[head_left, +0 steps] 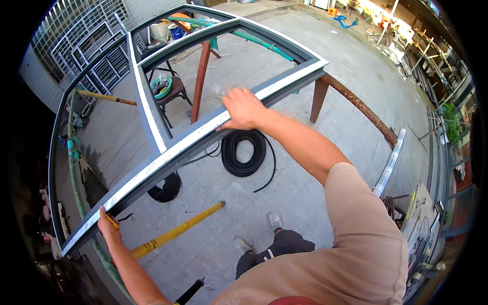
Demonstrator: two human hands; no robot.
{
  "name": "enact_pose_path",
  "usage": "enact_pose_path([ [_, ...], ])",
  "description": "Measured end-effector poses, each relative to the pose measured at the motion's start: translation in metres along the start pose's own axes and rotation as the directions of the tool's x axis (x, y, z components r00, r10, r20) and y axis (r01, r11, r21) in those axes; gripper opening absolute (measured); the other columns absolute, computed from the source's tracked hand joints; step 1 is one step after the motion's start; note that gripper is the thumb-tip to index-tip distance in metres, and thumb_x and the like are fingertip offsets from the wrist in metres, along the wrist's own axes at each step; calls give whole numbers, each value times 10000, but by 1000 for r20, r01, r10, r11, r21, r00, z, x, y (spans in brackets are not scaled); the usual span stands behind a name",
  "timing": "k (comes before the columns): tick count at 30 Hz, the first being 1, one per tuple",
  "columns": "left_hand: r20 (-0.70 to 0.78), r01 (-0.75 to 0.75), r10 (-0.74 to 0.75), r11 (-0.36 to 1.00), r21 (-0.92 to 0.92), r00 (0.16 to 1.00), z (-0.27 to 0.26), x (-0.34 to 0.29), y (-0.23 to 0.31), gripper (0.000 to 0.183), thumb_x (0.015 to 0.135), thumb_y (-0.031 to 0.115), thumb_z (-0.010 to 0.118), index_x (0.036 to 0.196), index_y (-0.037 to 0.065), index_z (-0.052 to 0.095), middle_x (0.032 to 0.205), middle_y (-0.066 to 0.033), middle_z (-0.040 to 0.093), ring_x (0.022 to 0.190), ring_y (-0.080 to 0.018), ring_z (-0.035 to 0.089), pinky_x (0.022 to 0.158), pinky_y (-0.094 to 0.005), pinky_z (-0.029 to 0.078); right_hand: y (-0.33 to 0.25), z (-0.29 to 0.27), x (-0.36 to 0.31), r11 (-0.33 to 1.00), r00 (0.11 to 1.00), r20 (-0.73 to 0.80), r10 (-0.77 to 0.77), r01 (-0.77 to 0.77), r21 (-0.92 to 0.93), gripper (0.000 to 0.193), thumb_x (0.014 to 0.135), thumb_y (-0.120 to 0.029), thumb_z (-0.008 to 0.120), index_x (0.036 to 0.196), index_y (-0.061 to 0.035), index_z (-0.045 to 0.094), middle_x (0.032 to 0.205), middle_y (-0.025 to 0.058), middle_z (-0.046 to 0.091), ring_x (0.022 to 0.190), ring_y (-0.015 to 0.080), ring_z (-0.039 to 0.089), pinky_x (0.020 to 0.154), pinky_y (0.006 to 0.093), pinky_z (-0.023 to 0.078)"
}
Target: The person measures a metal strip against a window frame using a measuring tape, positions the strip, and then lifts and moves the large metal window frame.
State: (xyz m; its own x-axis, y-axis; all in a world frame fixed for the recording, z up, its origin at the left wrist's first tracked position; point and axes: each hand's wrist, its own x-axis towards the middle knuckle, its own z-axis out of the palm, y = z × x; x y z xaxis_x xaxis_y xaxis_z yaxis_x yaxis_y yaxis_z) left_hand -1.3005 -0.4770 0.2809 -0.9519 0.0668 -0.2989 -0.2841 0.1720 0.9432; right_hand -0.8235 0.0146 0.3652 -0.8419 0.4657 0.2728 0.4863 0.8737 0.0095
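Observation:
A large metal window frame (190,137), grey with white strips along its face, lies across supports before me and is divided by inner bars. My right hand (243,109) is closed over the near rail, its fingers across the white strip. Farther left on the same rail, my left hand (108,223) grips the edge near the corner. A small yellow-handled tool (113,222) sits in that palm; its kind is hidden. A short dark piece pokes out beside it, too small to make out.
Black coiled strip (230,155) lies on the paving below the frame. A yellow pole (178,230) runs near my feet. A rusty pipe (361,107) extends right. Beyond the frame's bars stands a stool (175,90) carrying a green basin (162,87). Metal grilles (96,56) lean against the wall.

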Motion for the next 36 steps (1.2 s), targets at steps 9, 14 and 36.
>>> enact_pose_path([
  [9, 67, -6, 4, 999, 37, 998, -104, 2, -7, 338, 1001, 455, 760, 946, 160, 604, 708, 28, 523, 570, -127, 531, 463, -287, 410, -92, -22, -79, 994, 992, -104, -70, 79, 80, 674, 773, -630, 851, 984, -21, 650, 962, 154, 618, 981, 330, 598, 895, 445, 470],
  [14, 69, -6, 5, 1000, 10, 998, -160, 10, -15, 320, 1003, 447, 744, 1013, 145, 640, 784, 10, 570, 638, -119, 542, 524, -290, 424, -154, -50, -119, 990, 996, -21, -82, 84, 110, 579, 723, -486, 925, 944, -33, 640, 918, 125, 601, 935, 302, 595, 839, 415, 460],
  [36, 50, -91, 96, 990, -105, 994, -52, -151, -28, 322, 1074, 416, 667, 1075, 96, 634, 891, -2, 578, 790, -127, 561, 607, -308, 455, 44, -116, -213, 909, 897, 226, 379, -406, 88, 505, 1038, -489, 629, 992, -16, 799, 978, 215, 758, 997, 401, 712, 935, 494, 545],
])
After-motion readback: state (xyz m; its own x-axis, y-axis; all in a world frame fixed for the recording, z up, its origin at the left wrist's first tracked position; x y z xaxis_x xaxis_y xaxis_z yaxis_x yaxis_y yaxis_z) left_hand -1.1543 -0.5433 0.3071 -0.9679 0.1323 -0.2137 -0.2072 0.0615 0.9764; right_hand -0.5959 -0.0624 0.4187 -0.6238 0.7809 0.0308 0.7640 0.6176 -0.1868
